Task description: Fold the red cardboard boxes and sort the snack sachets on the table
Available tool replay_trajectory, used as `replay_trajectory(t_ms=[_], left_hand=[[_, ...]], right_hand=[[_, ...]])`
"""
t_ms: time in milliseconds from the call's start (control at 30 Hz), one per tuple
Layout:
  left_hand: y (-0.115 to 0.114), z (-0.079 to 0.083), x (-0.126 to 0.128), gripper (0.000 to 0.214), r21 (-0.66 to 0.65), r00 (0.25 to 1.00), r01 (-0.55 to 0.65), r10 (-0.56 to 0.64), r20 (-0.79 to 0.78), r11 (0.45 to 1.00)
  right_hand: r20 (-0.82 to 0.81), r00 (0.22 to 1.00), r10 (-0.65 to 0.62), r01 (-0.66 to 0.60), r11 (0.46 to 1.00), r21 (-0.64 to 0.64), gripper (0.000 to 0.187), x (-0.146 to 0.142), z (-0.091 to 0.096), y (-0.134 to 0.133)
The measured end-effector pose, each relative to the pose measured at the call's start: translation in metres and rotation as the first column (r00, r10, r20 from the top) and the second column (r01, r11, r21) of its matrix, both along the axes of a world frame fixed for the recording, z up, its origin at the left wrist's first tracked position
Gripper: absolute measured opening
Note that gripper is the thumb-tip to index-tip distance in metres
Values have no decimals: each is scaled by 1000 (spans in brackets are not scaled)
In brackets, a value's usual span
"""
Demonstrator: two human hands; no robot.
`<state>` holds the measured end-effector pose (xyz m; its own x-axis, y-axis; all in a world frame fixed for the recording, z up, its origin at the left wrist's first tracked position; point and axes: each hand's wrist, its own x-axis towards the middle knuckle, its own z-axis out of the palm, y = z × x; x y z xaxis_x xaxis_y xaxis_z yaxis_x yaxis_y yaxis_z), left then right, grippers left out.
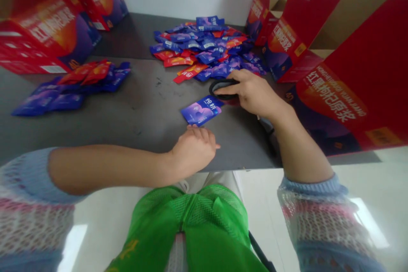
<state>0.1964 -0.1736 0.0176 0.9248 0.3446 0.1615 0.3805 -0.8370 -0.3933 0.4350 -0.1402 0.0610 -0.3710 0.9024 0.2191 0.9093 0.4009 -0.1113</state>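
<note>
My right hand rests on the dark table, its fingers curled round a black oval object that I cannot name. A single blue sachet lies flat just left of that hand. My left hand sits near the table's front edge, fingers curled loosely with nothing visible in them, just below the blue sachet and not touching it. A heap of blue and red sachets lies beyond my right hand.
A smaller pile of blue and red sachets lies at the left. Red printed cartons stand at the back left, and open red cartons stand along the right. A green mesh cloth lies in my lap.
</note>
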Motion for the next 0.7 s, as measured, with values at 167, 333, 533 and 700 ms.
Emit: replay_trajectory(t_ms=[167, 333, 533, 700], left_hand=[[1, 1, 2, 52, -45, 1000, 15, -14, 11, 999], [-2, -4, 1, 37, -35, 997, -46, 48, 63, 998], [-2, -10, 2, 36, 22, 992, -39, 36, 117, 999], [-2, -9, 0, 36, 29, 992, -45, 41, 117, 999]], right_hand=[[37, 958, 283, -285, 956, 66, 39, -51, -22, -2], [132, 949, 287, -295, 955, 40, 33, -69, -35, 3], [216, 976, 35, -35, 999, -2, 41, -56, -24, 6], [330, 917, -222, 258, 963, -71, 43, -35, -18, 7]])
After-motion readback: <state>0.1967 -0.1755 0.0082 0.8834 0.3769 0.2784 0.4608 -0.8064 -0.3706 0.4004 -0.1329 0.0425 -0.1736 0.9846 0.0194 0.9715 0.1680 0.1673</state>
